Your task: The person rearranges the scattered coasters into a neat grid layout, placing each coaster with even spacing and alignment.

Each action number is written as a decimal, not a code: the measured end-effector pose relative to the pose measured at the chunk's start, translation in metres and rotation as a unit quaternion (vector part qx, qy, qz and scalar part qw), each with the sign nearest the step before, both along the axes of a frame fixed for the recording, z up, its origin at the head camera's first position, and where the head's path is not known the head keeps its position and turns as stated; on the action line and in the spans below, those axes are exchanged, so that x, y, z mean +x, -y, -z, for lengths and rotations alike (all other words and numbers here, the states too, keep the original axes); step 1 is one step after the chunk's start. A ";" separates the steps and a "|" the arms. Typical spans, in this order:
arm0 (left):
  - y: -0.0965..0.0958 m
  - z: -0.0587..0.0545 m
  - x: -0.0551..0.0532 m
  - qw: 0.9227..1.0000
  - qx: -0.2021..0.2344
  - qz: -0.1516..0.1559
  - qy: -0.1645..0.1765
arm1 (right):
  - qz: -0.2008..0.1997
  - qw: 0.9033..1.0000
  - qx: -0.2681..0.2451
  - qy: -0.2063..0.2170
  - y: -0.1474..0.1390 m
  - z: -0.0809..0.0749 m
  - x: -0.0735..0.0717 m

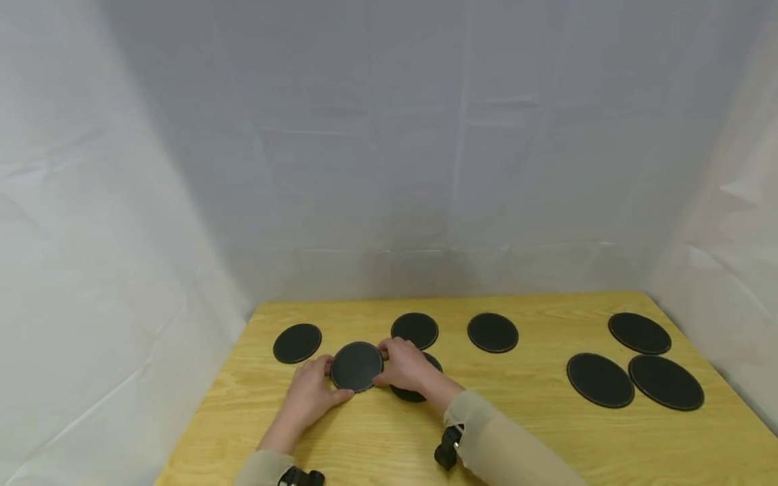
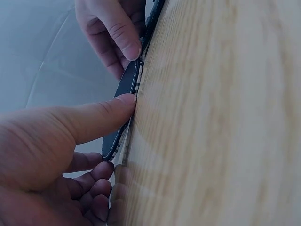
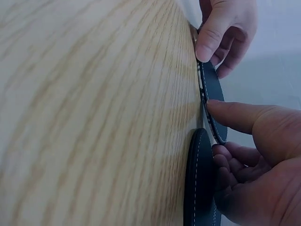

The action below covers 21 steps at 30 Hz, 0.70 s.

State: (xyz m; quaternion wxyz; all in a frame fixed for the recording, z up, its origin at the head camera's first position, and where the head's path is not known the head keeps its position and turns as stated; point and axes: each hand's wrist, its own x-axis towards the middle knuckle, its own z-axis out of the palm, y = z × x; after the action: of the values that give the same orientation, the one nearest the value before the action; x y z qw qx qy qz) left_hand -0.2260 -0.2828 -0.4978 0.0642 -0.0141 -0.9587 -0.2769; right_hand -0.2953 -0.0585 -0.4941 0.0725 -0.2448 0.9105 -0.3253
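A round black coaster [image 1: 357, 366] with light stitching round its rim lies between my two hands, close over the wooden table. My left hand [image 1: 313, 395] grips its left edge, thumb at the near side and fingers at the far side. On the opposite edge, my right hand [image 1: 410, 368] holds it the same way. The left wrist view shows the coaster [image 2: 124, 84] edge-on, with a light and dark patterned strip under its black top. Beneath my right hand lies another black coaster [image 3: 200, 183], partly hidden by that hand in the head view.
Behind my hands lie a coaster [image 1: 297, 343] at the left, one in the middle [image 1: 415, 329] and one right of it [image 1: 493, 332]. Three more coasters [image 1: 600, 380] sit close together at the table's right. White sheeting [image 1: 377, 169] surrounds the table [image 1: 516, 418] at the back and sides.
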 end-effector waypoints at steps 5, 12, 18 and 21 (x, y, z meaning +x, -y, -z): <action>0.001 0.000 -0.003 1.000 0.003 0.006 0.006 | -0.009 1.000 0.004 -0.003 -0.004 0.001 -0.003; 0.001 0.000 -0.006 1.000 -0.001 0.020 0.014 | -0.019 1.000 0.008 -0.007 -0.009 0.000 -0.005; 0.002 0.000 -0.007 1.000 0.000 0.024 0.019 | -0.028 0.999 0.016 -0.015 -0.013 0.000 -0.005; 0.003 -0.001 -0.007 1.000 0.003 0.026 0.015 | -0.031 0.999 0.013 -0.016 -0.014 -0.001 -0.005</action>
State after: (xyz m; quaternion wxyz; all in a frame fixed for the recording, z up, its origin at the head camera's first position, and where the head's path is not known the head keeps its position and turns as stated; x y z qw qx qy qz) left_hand -0.2330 -0.2861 -0.4969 0.0431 -0.0345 -0.9579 -0.2818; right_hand -0.3006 -0.0443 -0.4932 0.0712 -0.2775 0.9074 -0.3074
